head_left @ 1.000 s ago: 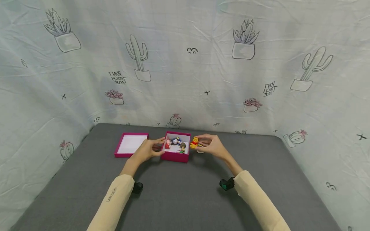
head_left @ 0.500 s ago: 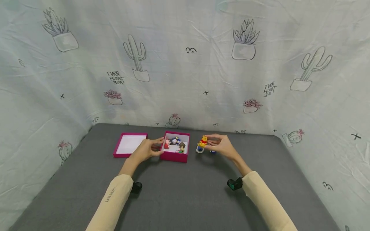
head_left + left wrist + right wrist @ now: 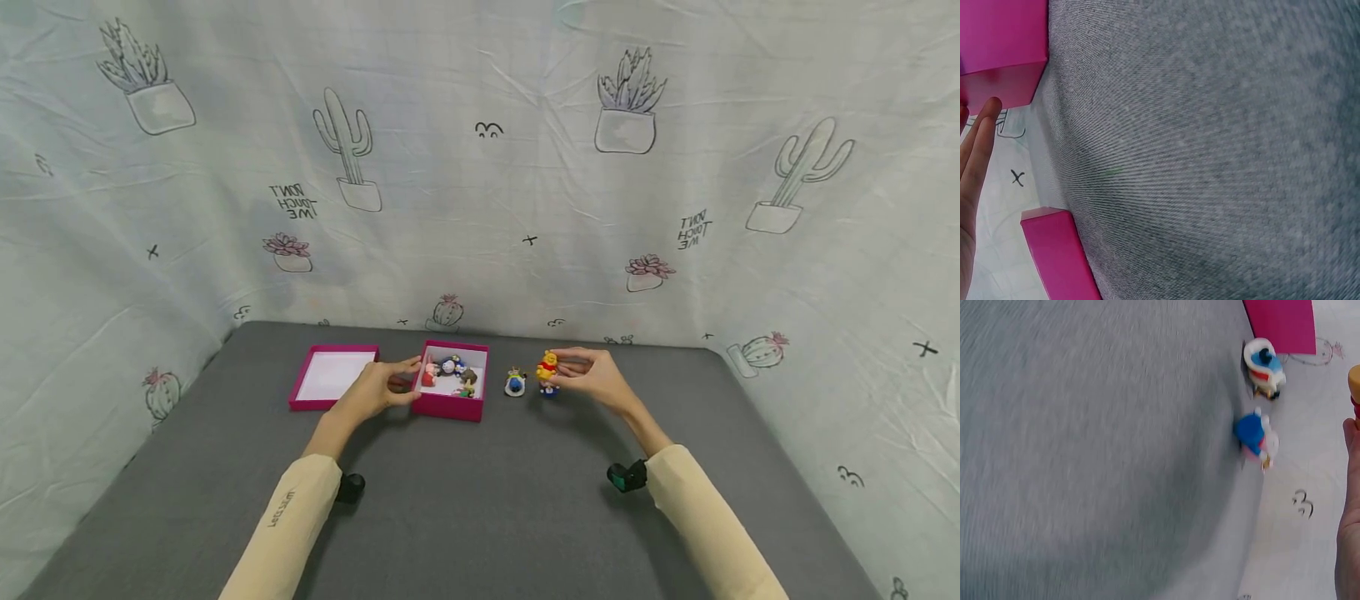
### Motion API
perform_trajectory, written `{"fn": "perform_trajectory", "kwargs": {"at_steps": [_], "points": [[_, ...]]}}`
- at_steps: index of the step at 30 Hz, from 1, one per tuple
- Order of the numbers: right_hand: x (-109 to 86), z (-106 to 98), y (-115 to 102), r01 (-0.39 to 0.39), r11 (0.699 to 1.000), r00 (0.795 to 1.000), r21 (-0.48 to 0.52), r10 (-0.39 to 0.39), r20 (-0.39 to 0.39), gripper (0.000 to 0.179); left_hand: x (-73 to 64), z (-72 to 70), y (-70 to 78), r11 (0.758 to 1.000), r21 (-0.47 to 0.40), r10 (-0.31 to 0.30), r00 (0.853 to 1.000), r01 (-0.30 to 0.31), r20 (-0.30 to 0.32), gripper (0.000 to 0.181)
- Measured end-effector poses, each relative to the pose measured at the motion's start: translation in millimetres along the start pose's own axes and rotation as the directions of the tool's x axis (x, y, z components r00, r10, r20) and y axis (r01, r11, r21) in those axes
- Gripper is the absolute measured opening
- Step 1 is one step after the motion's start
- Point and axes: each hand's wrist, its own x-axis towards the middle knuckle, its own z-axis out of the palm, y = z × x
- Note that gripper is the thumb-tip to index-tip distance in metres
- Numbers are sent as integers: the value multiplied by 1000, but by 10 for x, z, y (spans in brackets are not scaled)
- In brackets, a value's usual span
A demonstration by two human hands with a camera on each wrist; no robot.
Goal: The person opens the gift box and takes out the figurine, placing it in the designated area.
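Observation:
My right hand (image 3: pixel 597 379) pinches a small yellow bear figurine in a red shirt (image 3: pixel 547 367) between thumb and fingers, above the table. Below it stands a blue-and-pink figurine (image 3: pixel 1252 432), mostly covered by the bear in the head view. To its left is a figurine on a white base with a blue middle (image 3: pixel 514 384). My left hand (image 3: pixel 375 388) rests straight fingers against the left wall of a magenta box (image 3: pixel 447 407). Several figurines are inside the box, among them a pink-and-red one (image 3: pixel 429 374) and a brown-haired one (image 3: pixel 468 380).
A magenta lid with a white inside (image 3: pixel 333 375) lies left of the box, inner side up. Grey cloth covers the table (image 3: pixel 480 517). Right behind its far edge hangs a pale curtain with cactus drawings (image 3: pixel 435 167).
My right hand has carried the bear figurine to the right, away from the box, uncovering the white-based figurine. The left hand has stayed at the box.

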Motion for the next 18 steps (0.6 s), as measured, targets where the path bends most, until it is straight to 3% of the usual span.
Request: {"fn": "perform_trajectory", "kwargs": {"at_steps": [18], "points": [[-275, -464, 131, -106, 992, 993, -75, 101, -59, 51, -44, 9, -42, 998, -9, 61, 998, -61, -20, 56]]}}
